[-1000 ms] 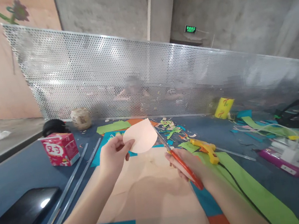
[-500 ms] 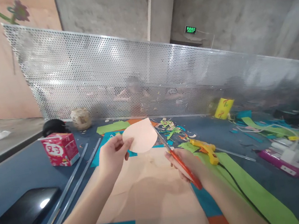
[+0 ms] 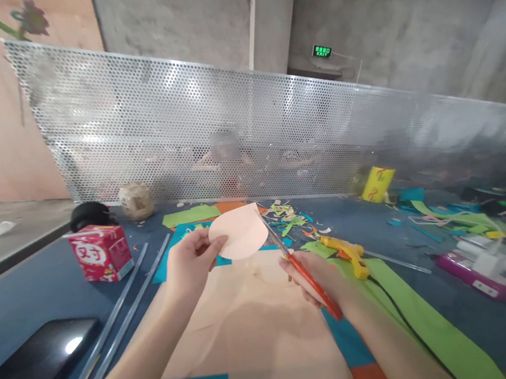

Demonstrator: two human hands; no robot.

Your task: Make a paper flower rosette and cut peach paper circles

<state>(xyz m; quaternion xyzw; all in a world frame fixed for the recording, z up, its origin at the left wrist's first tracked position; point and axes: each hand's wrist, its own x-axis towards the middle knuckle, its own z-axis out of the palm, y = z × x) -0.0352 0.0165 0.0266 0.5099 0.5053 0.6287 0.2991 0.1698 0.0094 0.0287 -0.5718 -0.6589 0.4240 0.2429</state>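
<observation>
My left hand pinches the left edge of a rounded pale pink paper piece, which has a pointed corner at its top right. In my right hand is a pair of scissors with orange-red handles. Their blades point up and left, lying along the paper's right edge; whether the blades are parted I cannot tell. Below both hands lie large sheets of pale pink paper over teal and orange sheets.
A yellow glue gun lies on a green strip at right, near a purple power strip. Paper scraps are strewn behind my hands. At left are a red box, clear glue sticks and a black phone.
The paper piece has shifted and turned very slightly at the scissors. Both hands hold nearly the same place. At the far right edge, part of a person's hand has come into view.
</observation>
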